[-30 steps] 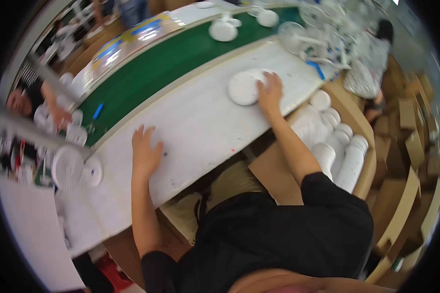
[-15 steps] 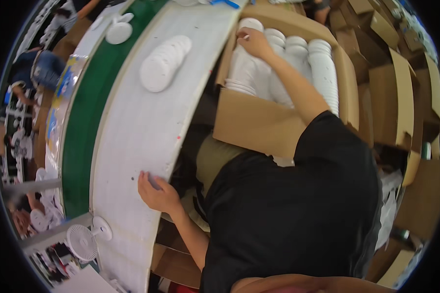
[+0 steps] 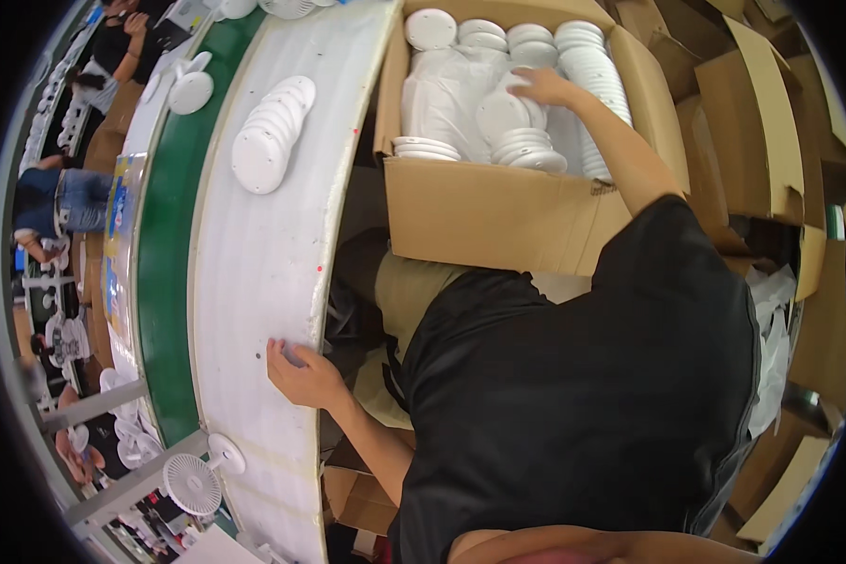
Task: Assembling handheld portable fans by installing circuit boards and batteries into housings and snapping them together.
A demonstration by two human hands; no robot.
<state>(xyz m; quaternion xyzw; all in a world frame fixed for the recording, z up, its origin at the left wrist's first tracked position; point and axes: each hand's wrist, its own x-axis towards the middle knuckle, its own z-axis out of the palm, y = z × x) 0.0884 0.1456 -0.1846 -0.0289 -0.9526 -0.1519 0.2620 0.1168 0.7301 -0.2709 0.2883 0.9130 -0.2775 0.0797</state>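
My right hand [image 3: 543, 86] reaches into an open cardboard box [image 3: 498, 211] in front of me, on the right. Its fingers are apart and touch a slanted group of white round discs [image 3: 503, 117] in the middle of the box. Upright rows of similar discs [image 3: 597, 80] fill the box, and thin white wrapping [image 3: 442, 99] covers part of the left row. My left hand [image 3: 305, 376] rests at the near edge of the long white worktop [image 3: 263, 273], fingers loosely spread, holding nothing.
A leaning row of white discs [image 3: 273, 136] lies on the worktop. Beyond it runs a green conveyor belt [image 3: 171, 282], with small white fans [image 3: 194, 484] near it. Open cartons [image 3: 743, 141] crowd the right side. Other people [image 3: 70, 202] work at the far left.
My right hand has moved from the left row's far end to the slanted discs in the middle of the box. My left hand has stayed by the worktop edge. The view has shifted.
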